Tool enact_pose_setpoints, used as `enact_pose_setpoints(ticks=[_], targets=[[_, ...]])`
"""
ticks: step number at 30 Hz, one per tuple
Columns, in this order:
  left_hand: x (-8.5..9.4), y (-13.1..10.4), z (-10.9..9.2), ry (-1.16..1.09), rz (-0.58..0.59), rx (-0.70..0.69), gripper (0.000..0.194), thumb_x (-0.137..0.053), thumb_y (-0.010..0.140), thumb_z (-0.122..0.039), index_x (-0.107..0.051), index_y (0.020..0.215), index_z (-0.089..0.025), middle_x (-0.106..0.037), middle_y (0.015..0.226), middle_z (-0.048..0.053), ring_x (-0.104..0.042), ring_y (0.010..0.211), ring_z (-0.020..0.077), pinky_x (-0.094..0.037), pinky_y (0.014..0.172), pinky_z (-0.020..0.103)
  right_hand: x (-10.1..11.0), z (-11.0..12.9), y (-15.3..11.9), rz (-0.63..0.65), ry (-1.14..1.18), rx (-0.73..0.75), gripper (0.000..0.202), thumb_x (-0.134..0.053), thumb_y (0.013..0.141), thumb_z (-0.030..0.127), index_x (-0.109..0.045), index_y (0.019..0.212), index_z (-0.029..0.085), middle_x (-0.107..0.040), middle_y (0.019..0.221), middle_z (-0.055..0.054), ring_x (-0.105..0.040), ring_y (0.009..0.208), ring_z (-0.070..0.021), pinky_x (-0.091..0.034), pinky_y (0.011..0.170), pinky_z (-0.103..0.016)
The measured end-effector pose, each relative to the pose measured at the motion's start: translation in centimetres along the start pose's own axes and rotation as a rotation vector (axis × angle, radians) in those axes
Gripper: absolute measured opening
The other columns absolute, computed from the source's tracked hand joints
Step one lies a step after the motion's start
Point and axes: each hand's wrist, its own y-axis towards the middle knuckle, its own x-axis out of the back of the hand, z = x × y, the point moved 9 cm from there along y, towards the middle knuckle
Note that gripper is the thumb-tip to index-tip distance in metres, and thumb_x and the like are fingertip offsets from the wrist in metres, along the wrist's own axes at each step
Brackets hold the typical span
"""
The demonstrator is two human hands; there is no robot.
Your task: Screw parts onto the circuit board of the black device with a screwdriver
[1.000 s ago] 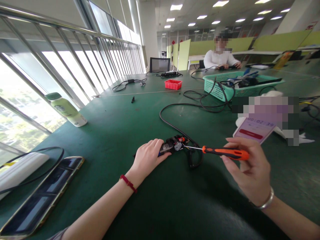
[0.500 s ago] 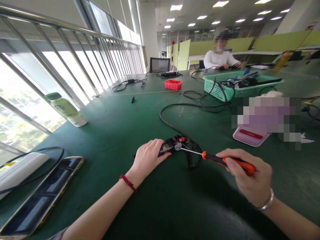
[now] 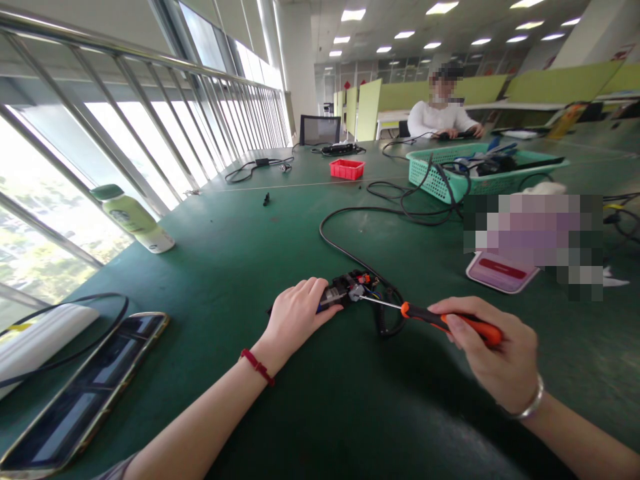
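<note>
My left hand [image 3: 296, 313] is wrapped round a black device [image 3: 340, 290] lying on the green table [image 3: 225, 260]. At its right end the device shows orange parts, thin coloured wires and a small grey part. My right hand [image 3: 500, 350] grips an orange and black screwdriver [image 3: 425, 315]. The screwdriver's metal shaft points left, and its tip is at the grey part; whether it touches is too small to tell. A black cable [image 3: 345, 250] curves from the device toward the back of the table.
A green basket [image 3: 433, 180] of tools and cables stands at the back right, with a red tray [image 3: 347, 169] beside it. A phone [image 3: 501, 272] lies right, a bottle [image 3: 137, 220] and another phone [image 3: 95, 380] left. A person [image 3: 440, 120] sits across the table.
My right hand and the screwdriver have shifted slightly left, toward the device. My left hand and the device look unmoved.
</note>
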Motion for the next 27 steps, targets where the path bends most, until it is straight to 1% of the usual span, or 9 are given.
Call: enact_pose_setpoints(ticks=[3,5,8,10,12,16,18,22,27], targets=[[0.0,0.0,0.0,-0.005,-0.003,0.001,0.03,-0.051,0.086,-0.045,-0.049,0.097,-0.017,-0.062,0.091,0.003,-0.06,0.079,0.0178,-0.043,0.062,0.027,-0.2,-0.1,0.0,0.015,-0.012,0.006,0.012,-0.052,0.081,0.016,-0.061,0.081,0.023,-0.062,0.061,0.004,-0.052,0.042,-0.0083,-0.041,0.041,-0.021],[0.0,0.0,-0.1,-0.008,-0.004,0.001,0.03,-0.051,0.086,-0.044,-0.049,0.097,-0.017,-0.062,0.091,0.003,-0.06,0.079,0.0178,-0.043,0.062,0.027,-0.1,-0.1,-0.1,-0.013,0.008,0.012,0.013,-0.055,0.078,0.016,-0.06,0.088,0.024,-0.061,0.068,0.002,-0.055,0.048,-0.0108,-0.045,0.044,-0.022],[0.0,0.0,0.0,-0.005,-0.002,0.003,0.03,-0.051,0.086,-0.044,-0.049,0.097,-0.017,-0.062,0.091,0.003,-0.06,0.079,0.0177,-0.043,0.061,0.028,0.6,-0.4,-0.2,-0.113,0.072,0.017,0.03,-0.06,0.074,0.016,-0.056,0.102,0.025,-0.058,0.082,-0.002,-0.059,0.067,-0.0174,-0.052,0.058,-0.03],[0.0,0.0,0.0,-0.002,0.001,0.006,0.029,-0.051,0.086,-0.044,-0.049,0.097,-0.017,-0.062,0.091,0.003,-0.06,0.078,0.0175,-0.043,0.061,0.027,0.9,-0.4,-0.4,-0.155,0.106,0.022,0.036,-0.061,0.072,0.016,-0.054,0.106,0.025,-0.056,0.088,-0.004,-0.059,0.074,-0.0197,-0.054,0.064,-0.034],[0.0,0.0,0.0,0.0,0.003,0.008,0.029,-0.051,0.086,-0.044,-0.049,0.097,-0.017,-0.062,0.091,0.003,-0.06,0.078,0.0173,-0.043,0.062,0.027,0.7,-0.5,-0.4,-0.121,0.102,0.015,0.03,-0.061,0.073,0.016,-0.056,0.102,0.025,-0.057,0.084,-0.003,-0.06,0.07,-0.018,-0.053,0.058,-0.03],[0.0,0.0,0.0,0.0,0.002,0.003,0.029,-0.051,0.086,-0.044,-0.049,0.097,-0.018,-0.062,0.091,0.003,-0.06,0.079,0.0176,-0.043,0.062,0.027,-0.3,-0.9,-0.5,0.011,0.059,-0.035,0.014,-0.057,0.078,0.016,-0.058,0.09,0.024,-0.058,0.068,0.002,-0.055,0.05,-0.011,-0.045,0.044,-0.022],[0.0,0.0,0.0,-0.001,0.001,0.005,0.029,-0.051,0.085,-0.044,-0.049,0.097,-0.017,-0.062,0.09,0.003,-0.06,0.078,0.0174,-0.043,0.061,0.027,-0.1,-0.8,-0.4,-0.019,0.062,-0.022,0.019,-0.058,0.077,0.017,-0.058,0.094,0.024,-0.058,0.071,0.001,-0.057,0.053,-0.0122,-0.048,0.048,-0.024],[0.0,0.0,0.0,0.003,-0.002,0.008,0.029,-0.052,0.085,-0.044,-0.049,0.096,-0.018,-0.062,0.089,0.003,-0.06,0.077,0.0173,-0.043,0.06,0.027,0.9,-0.4,-0.4,-0.149,0.1,0.026,0.036,-0.062,0.072,0.016,-0.054,0.105,0.027,-0.056,0.088,-0.003,-0.059,0.073,-0.0193,-0.053,0.062,-0.033],[0.0,0.0,0.0,0.003,0.001,0.003,0.03,-0.052,0.085,-0.043,-0.049,0.098,-0.017,-0.062,0.09,0.003,-0.06,0.077,0.0175,-0.043,0.061,0.028,-0.4,-0.4,-0.2,0.005,0.102,0.007,0.026,-0.057,0.077,0.014,-0.055,0.1,0.025,-0.055,0.067,0.002,-0.054,0.052,-0.0122,-0.047,0.047,-0.024]])
